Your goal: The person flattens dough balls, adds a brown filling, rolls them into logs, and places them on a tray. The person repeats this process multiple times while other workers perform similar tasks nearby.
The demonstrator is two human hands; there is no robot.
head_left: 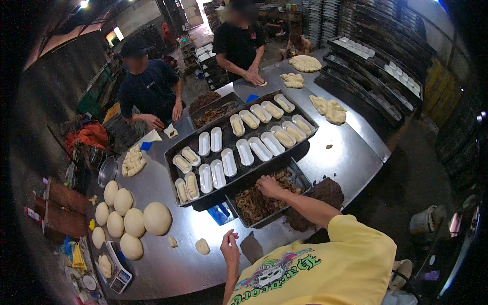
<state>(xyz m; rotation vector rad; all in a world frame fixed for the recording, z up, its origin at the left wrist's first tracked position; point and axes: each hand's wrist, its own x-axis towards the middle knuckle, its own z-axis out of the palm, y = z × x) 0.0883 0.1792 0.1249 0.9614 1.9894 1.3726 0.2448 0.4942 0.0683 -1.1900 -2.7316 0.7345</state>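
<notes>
My right hand [269, 187] reaches into a dark metal tray of shredded brown filling [254, 206]. Its fingers are curled down into the filling, and their tips are hidden. Over the table's near edge, my left hand [230, 246] is raised with its fingers loosely apart, and nothing shows in it. A flattened round of dough [202, 246] lies to its left, beside a smaller dough piece [172, 242]. Under my right forearm sits a mound of dark brown paste [325, 195]. Beyond the filling stands a large black baking tray [239, 184] with white oblong cups, some holding pale dough.
Several dough balls [133, 222] and a digital scale [121, 279] with dough on it are at the left. Two co-workers [150, 94] [238, 46] work across the steel table. Flattened dough [333, 111] lies far right, near stacked black trays [366, 84].
</notes>
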